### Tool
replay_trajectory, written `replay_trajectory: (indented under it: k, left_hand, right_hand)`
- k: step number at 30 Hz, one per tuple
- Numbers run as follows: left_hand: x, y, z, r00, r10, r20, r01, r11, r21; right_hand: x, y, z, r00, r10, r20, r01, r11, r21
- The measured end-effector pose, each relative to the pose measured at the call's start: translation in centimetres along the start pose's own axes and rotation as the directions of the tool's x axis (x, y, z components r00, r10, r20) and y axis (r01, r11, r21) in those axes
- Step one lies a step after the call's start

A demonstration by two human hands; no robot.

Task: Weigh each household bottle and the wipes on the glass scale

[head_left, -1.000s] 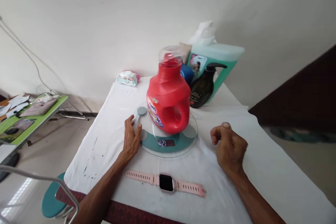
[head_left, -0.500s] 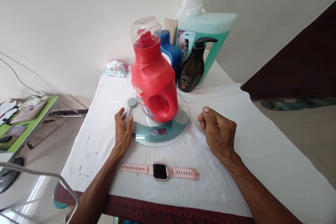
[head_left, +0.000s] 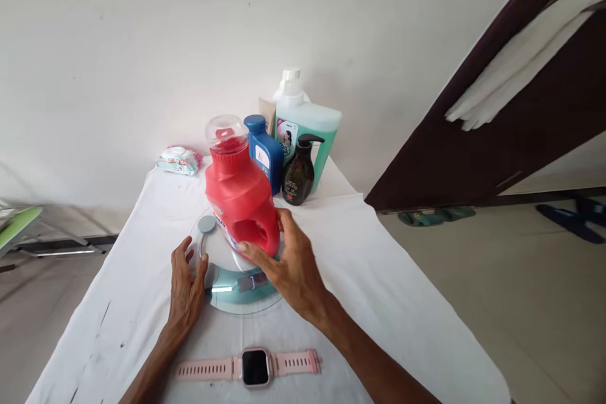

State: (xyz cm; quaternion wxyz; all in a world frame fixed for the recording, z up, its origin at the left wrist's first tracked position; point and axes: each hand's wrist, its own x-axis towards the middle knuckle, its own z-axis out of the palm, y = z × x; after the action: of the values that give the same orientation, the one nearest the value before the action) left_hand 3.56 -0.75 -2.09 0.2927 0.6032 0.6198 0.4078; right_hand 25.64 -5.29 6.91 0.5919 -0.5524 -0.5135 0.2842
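Observation:
A red laundry detergent bottle (head_left: 240,196) with a clear cap stands on a round glass bathroom scale (head_left: 237,304). My right hand (head_left: 296,268) grips the bottle's lower right side by the handle, thumb in front and fingers partly hidden behind. At the scale's left edge, my left hand (head_left: 187,284) is open with its fingers apart, holding nothing. Dark marks show on the scale's display (head_left: 252,281), too small to read. In front of the scale a pink smartwatch (head_left: 255,367) lies flat with its strap spread out.
Behind the scale stand a blue bottle (head_left: 265,161), a dark pump bottle (head_left: 298,177) and a large green jug (head_left: 324,139). A wipes pack (head_left: 178,160) lies at the back left. White cloth (head_left: 379,303) covers the table; slippers (head_left: 435,215) are on the floor to the right.
My right hand has gone from a closed fist beside the scale to gripping the red bottle. My left hand stays open by the scale. The camera view has tilted up and turned right.

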Motion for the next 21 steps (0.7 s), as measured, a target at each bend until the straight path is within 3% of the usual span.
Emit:
replay_trajectory:
  k: [4, 7, 11, 16, 19, 21]
  left_hand:
    - [-0.1, 0.0, 0.2, 1.000, -0.005, -0.014, 0.004, 1.000, -0.010]
    - [-0.2, -0.2, 0.5, 0.999, -0.004, -0.032, 0.003, 1.000, -0.029]
    - [-0.4, -1.0, 0.9, 1.000, -0.013, -0.025, 0.010, 0.996, -0.094]
    - [-1.0, -2.2, 1.7, 0.999, 0.028, -0.015, -0.030, 0.986, -0.162]
    - [-1.2, -2.5, 2.1, 0.998, 0.050, -0.042, -0.056, 0.983, -0.174]
    - [-1.3, -2.8, 2.3, 0.997, 0.069, -0.046, -0.076, 0.983, -0.165]
  right_hand:
    - [1.6, -1.4, 1.2, 0.979, 0.188, 0.084, -0.201, 0.959, 0.200]
    - [2.4, -1.6, 1.3, 0.962, 0.239, 0.133, -0.268, 0.921, 0.281]
    - [3.0, -2.0, 1.8, 0.954, 0.298, 0.030, -0.295, 0.918, 0.265]
    - [5.6, -2.6, 3.4, 0.938, 0.292, -0.186, -0.229, 0.926, 0.300]
    - [8.8, -2.3, 5.8, 0.947, 0.174, -0.270, -0.091, 0.952, 0.292]
    - [11.7, -1.1, 7.8, 0.952, 0.063, -0.299, -0.008, 0.983, 0.181]
